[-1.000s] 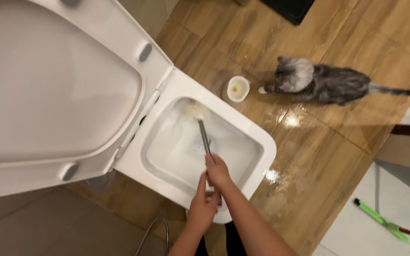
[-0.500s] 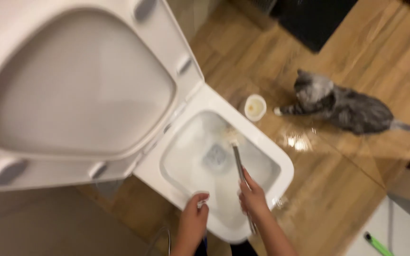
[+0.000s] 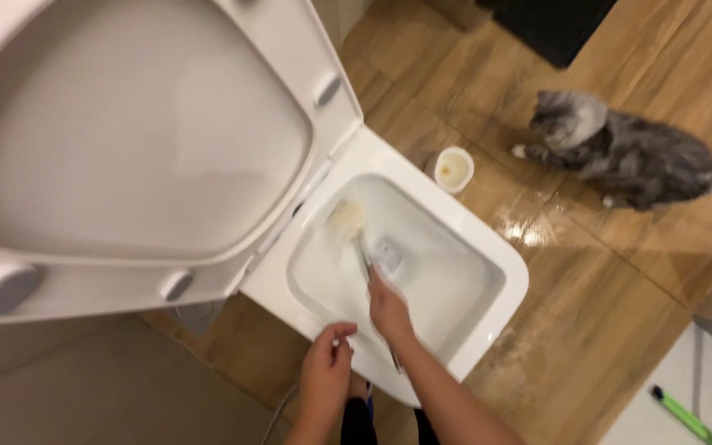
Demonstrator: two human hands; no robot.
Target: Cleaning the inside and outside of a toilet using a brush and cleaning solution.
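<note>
A white toilet bowl (image 3: pixel 511 284) stands with its seat and lid (image 3: pixel 125 124) raised. My right hand (image 3: pixel 389 309) grips the metal handle of a toilet brush (image 3: pixel 346 217), whose pale bristle head presses the bowl's back left wall under foamy water. My left hand (image 3: pixel 329 371) hovers at the bowl's near rim with its fingers loosely curled. Whether it pinches something small I cannot tell.
A white brush holder cup (image 3: pixel 453 169) stands on the wet wooden floor just right of the bowl. A grey tabby cat (image 3: pixel 620 148) crouches beyond it. A black mat (image 3: pixel 550 25) lies at the top. A green-handled tool (image 3: pixel 686 416) and a hose (image 3: pixel 278 412) lie at the bottom.
My left hand has let go of the brush handle and moved to the near rim. The brush head swept from the bowl's right side to its back left. The cat shifted slightly.
</note>
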